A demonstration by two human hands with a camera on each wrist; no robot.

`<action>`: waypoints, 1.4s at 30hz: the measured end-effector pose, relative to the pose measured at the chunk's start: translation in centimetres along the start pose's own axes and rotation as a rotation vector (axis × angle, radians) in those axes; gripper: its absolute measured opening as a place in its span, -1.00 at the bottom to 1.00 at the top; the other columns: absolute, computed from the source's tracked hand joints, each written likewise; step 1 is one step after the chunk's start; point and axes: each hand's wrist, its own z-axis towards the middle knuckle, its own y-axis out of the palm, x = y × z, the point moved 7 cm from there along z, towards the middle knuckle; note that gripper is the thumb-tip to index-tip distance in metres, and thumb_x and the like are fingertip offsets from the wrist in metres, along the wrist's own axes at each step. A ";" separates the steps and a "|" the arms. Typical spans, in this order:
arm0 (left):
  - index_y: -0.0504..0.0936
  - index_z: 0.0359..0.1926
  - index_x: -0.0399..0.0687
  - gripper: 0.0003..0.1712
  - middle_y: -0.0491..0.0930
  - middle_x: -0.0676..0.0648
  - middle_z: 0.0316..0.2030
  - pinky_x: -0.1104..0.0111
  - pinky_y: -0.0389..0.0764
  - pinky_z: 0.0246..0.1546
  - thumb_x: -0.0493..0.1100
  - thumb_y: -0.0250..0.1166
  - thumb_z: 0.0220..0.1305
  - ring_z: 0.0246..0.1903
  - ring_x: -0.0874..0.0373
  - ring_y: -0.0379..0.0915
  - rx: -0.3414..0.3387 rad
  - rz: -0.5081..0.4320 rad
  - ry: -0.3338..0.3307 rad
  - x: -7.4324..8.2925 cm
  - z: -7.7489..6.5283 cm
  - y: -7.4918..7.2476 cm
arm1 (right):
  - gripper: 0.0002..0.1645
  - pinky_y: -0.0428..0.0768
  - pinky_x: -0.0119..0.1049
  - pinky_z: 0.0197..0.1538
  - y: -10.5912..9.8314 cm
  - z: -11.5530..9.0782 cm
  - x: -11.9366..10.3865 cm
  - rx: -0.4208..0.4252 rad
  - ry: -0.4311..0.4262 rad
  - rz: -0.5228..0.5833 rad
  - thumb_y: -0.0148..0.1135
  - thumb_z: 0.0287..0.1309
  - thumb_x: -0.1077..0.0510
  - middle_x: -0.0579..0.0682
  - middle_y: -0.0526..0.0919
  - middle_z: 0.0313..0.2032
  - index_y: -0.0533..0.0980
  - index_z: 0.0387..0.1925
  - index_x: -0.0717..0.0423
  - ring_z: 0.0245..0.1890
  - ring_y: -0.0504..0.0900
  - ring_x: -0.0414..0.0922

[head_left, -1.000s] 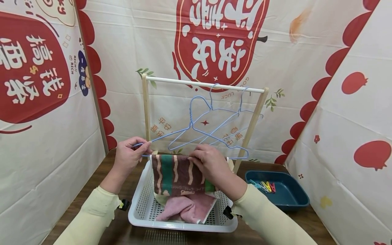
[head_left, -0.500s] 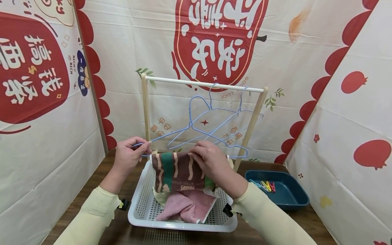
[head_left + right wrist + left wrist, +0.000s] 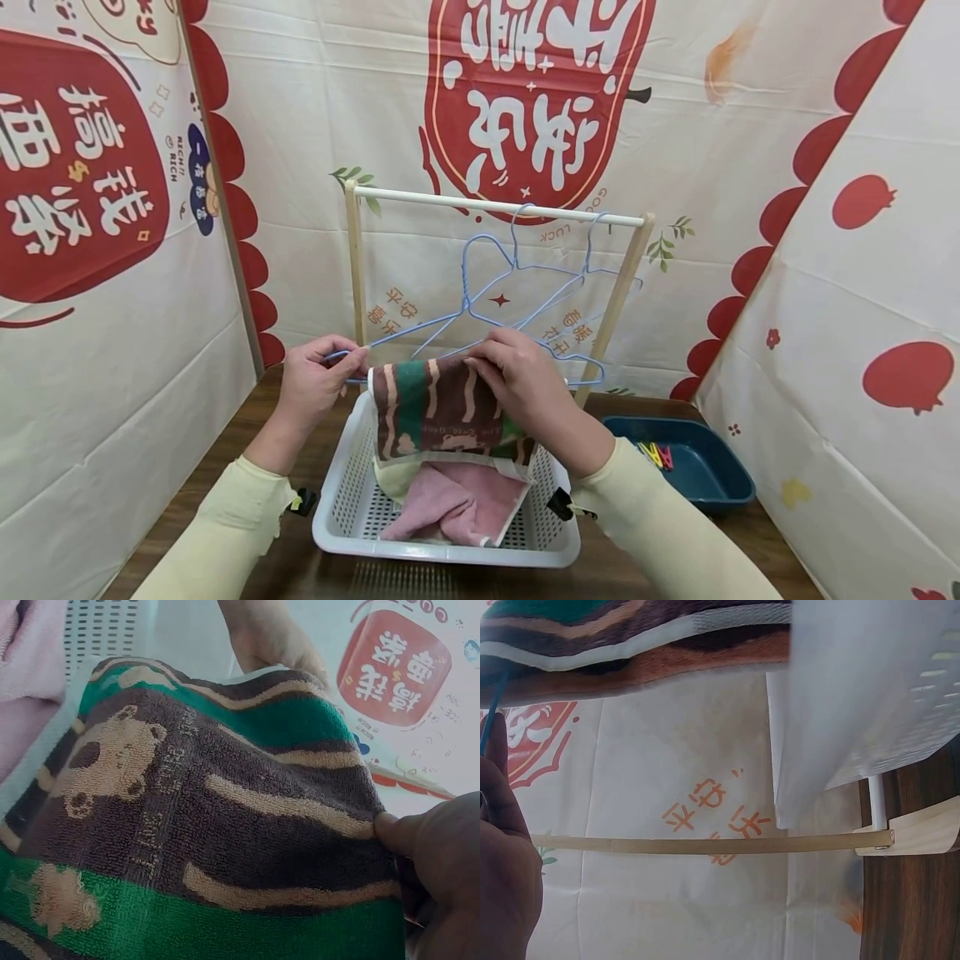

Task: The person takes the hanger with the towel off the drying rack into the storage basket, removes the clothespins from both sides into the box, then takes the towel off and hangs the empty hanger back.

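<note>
In the head view my left hand (image 3: 321, 371) pinches the left end of a blue wire clothes hanger (image 3: 420, 323), its hook pointing up. A brown and green striped towel (image 3: 435, 408) with a bear pattern hangs folded over the hanger's lower bar. My right hand (image 3: 528, 379) pinches the towel's top edge between thumb and fingers, as the right wrist view also shows. From the left wrist view, the towel (image 3: 735, 630) falls in two layers. Beneath it, a pink towel (image 3: 465, 500) lies crumpled in the white basket (image 3: 450, 552), beside some pale yellow cloth (image 3: 393, 482).
Behind the basket stands a wooden rack with a white rail (image 3: 450, 200); two more blue hangers (image 3: 516, 242) hang from it. To the right, a dark blue tray (image 3: 712, 467) holds several colored clothespins (image 3: 660, 456). Printed cloth walls enclose the table (image 3: 247, 467).
My right hand has risen slightly, drawing the towel's front layer upward, so its bottom hem sits higher. More of the pink towel shows. My left hand keeps its place on the hanger.
</note>
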 end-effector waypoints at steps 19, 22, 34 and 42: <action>0.78 -0.18 -0.35 -0.91 0.75 -0.17 -0.42 0.48 0.60 -0.62 -0.34 0.49 0.47 -0.58 0.15 0.58 0.004 0.016 -0.015 -0.1 -0.1 -0.2 | -0.92 0.71 -0.18 -0.22 -2.8 2.2 -1.2 0.082 -0.155 0.008 0.51 0.39 0.33 0.00 0.68 -0.23 0.75 -0.15 0.14 -0.27 0.63 -0.10; 0.78 -0.19 -0.34 -0.90 0.75 -0.06 -0.43 0.47 0.59 -0.62 -0.33 0.49 0.47 -0.58 0.18 0.56 0.010 0.023 -0.019 -0.1 0.0 -0.3 | -0.94 0.71 -0.18 -0.21 -3.4 2.5 -1.4 0.097 -0.160 0.015 0.50 0.41 0.31 -0.01 0.67 -0.22 0.75 -0.15 0.13 -0.27 0.65 -0.11; 0.78 -0.17 -0.36 -0.88 0.75 -0.01 -0.40 0.44 0.62 -0.61 -0.32 0.47 0.50 -0.56 0.16 0.58 -0.002 0.016 -0.030 -0.4 -0.1 -0.3 | -0.92 0.74 -0.18 -0.17 -5.1 3.2 -1.3 0.139 -0.138 0.042 0.47 0.45 0.26 -0.06 0.70 -0.18 0.77 -0.08 0.09 -0.21 0.70 -0.15; 0.78 -0.20 -0.34 -0.92 0.77 -0.07 -0.40 0.43 0.64 -0.63 -0.35 0.49 0.47 -0.59 0.18 0.57 -0.011 0.006 -0.008 -0.3 -0.1 -0.1 | -0.91 0.76 -0.15 -0.13 -5.7 3.6 -1.1 0.148 -0.118 0.037 0.46 0.48 0.24 -0.08 0.71 -0.15 0.77 -0.06 0.06 -0.18 0.71 -0.16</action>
